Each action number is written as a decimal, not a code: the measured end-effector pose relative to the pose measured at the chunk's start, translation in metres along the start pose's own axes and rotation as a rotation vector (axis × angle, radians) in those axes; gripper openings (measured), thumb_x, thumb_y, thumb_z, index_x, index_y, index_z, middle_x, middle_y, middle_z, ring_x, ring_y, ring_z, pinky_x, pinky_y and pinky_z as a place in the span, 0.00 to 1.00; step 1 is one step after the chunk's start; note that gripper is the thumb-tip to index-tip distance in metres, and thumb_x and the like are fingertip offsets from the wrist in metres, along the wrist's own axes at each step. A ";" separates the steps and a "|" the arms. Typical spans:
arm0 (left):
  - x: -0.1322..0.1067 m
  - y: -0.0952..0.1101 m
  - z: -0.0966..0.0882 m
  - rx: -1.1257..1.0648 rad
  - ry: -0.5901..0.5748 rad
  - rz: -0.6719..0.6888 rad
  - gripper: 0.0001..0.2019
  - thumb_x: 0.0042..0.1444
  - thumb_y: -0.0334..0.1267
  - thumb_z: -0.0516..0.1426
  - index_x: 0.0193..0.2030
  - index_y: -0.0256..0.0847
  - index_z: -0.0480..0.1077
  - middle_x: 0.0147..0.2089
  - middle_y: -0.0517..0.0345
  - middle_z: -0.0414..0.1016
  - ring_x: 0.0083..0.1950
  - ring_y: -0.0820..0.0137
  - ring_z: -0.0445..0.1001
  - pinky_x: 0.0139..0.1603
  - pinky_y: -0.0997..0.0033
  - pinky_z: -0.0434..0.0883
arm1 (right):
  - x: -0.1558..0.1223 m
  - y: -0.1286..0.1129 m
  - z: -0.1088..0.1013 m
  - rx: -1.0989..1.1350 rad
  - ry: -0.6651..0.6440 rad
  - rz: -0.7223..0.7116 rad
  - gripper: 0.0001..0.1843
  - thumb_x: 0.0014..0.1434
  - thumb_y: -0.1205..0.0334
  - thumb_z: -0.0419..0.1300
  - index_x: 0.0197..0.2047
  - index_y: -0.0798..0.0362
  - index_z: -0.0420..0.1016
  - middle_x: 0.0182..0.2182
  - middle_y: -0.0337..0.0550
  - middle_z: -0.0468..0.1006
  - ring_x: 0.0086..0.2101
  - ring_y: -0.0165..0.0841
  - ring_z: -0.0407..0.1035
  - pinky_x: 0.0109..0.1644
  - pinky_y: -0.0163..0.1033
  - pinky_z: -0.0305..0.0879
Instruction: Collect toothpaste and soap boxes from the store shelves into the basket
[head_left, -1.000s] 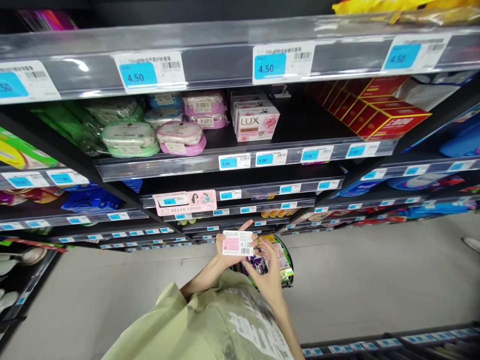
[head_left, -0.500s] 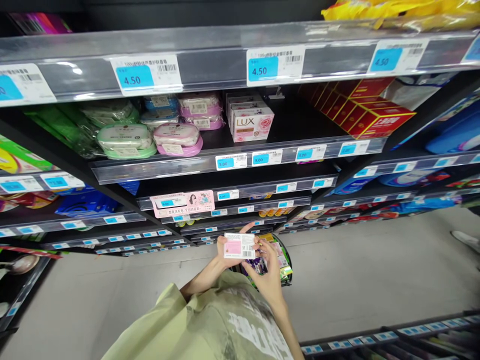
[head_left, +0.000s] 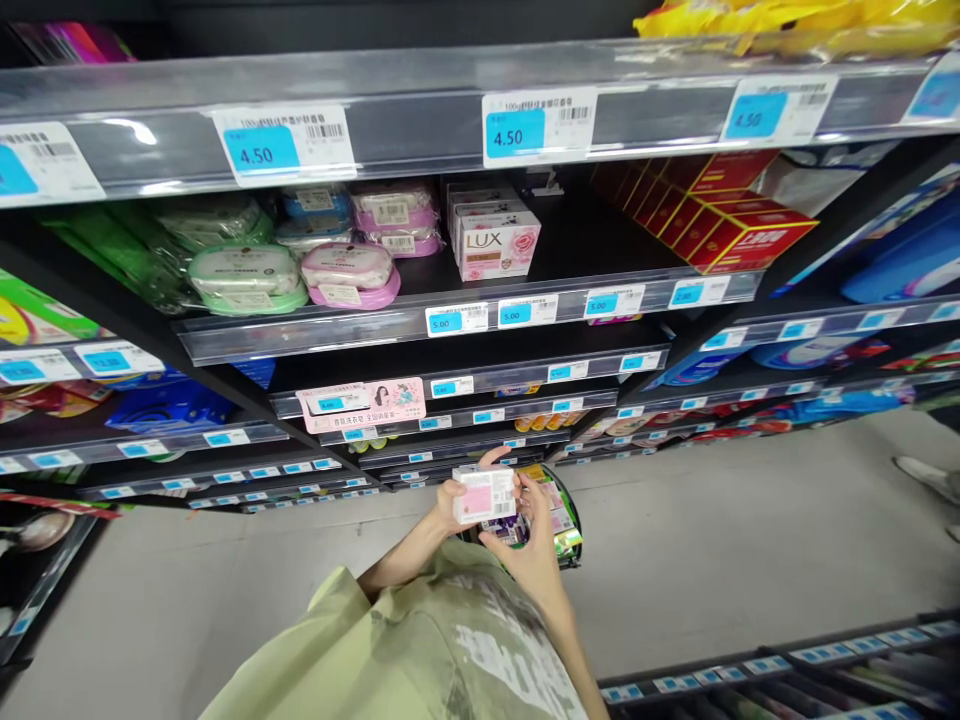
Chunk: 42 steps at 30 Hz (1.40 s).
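A small white and pink soap box (head_left: 484, 496) is held in front of my body, its printed back with a barcode facing up. My left hand (head_left: 448, 503) grips its left end, with the thumb at the near side and a finger showing beyond the far edge. At the right end, the curled fingertips of my right hand (head_left: 540, 540) touch the box, while that thumb lies apart below it. Beneath the hands, partly covered by them, is a dark-rimmed basket (head_left: 577, 515) holding several colourful packages.
On the shelf ahead stand LUX soap boxes (head_left: 495, 248), wrapped pink soap dishes (head_left: 350, 275), green ones (head_left: 246, 278) and red boxes (head_left: 750, 230). Price-tagged shelf edges (head_left: 405, 165) jut toward me. Another shelf (head_left: 750, 668) runs behind on the right. A person's shoe (head_left: 926, 475) shows at far right.
The soap box has tilted slightly in my hands, so its left end and top side now show. The whole view has shifted a little.
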<state>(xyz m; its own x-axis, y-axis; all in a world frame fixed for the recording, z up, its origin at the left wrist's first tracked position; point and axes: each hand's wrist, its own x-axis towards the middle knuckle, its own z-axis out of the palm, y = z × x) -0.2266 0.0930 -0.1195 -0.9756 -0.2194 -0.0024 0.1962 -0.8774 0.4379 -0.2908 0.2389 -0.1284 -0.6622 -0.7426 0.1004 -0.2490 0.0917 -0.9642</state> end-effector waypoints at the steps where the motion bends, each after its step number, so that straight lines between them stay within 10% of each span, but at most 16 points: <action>1: 0.001 -0.002 0.001 0.033 0.014 0.013 0.49 0.35 0.42 0.62 0.70 0.37 0.58 0.50 0.44 0.78 0.48 0.55 0.76 0.51 0.53 0.71 | 0.000 0.001 0.000 -0.001 -0.007 0.012 0.51 0.50 0.56 0.73 0.71 0.42 0.51 0.65 0.54 0.60 0.62 0.49 0.62 0.62 0.58 0.67; 16: 0.003 -0.016 0.018 0.730 0.135 0.099 0.40 0.52 0.49 0.67 0.69 0.49 0.57 0.54 0.52 0.72 0.51 0.59 0.72 0.53 0.58 0.70 | 0.003 -0.002 -0.006 0.275 0.055 0.051 0.42 0.59 0.52 0.67 0.71 0.44 0.53 0.70 0.53 0.59 0.67 0.47 0.59 0.68 0.57 0.62; 26: 0.002 -0.014 0.016 0.877 -0.030 0.122 0.53 0.51 0.45 0.70 0.77 0.53 0.44 0.72 0.45 0.60 0.70 0.51 0.62 0.72 0.49 0.57 | 0.008 0.008 -0.010 0.772 0.255 0.234 0.33 0.64 0.37 0.52 0.67 0.45 0.64 0.65 0.49 0.70 0.64 0.49 0.65 0.67 0.64 0.60; 34: 0.016 -0.023 0.018 1.199 0.025 0.313 0.35 0.51 0.36 0.69 0.66 0.48 0.67 0.65 0.44 0.66 0.66 0.52 0.66 0.67 0.49 0.65 | 0.017 -0.009 -0.023 1.004 0.277 0.335 0.33 0.68 0.35 0.43 0.66 0.41 0.68 0.60 0.48 0.76 0.57 0.47 0.72 0.61 0.64 0.67; 42: 0.022 -0.019 0.018 1.228 -0.002 0.319 0.37 0.47 0.39 0.72 0.64 0.47 0.68 0.64 0.42 0.68 0.66 0.49 0.66 0.65 0.49 0.66 | 0.016 0.002 -0.025 1.115 0.261 0.388 0.31 0.67 0.35 0.45 0.63 0.40 0.71 0.61 0.45 0.75 0.58 0.45 0.71 0.66 0.64 0.63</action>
<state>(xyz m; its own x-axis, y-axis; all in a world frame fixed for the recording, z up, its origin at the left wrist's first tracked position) -0.2534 0.1132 -0.1116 -0.9024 -0.3459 0.2570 0.2024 0.1863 0.9614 -0.3193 0.2437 -0.1225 -0.7124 -0.6245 -0.3200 0.6591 -0.4391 -0.6105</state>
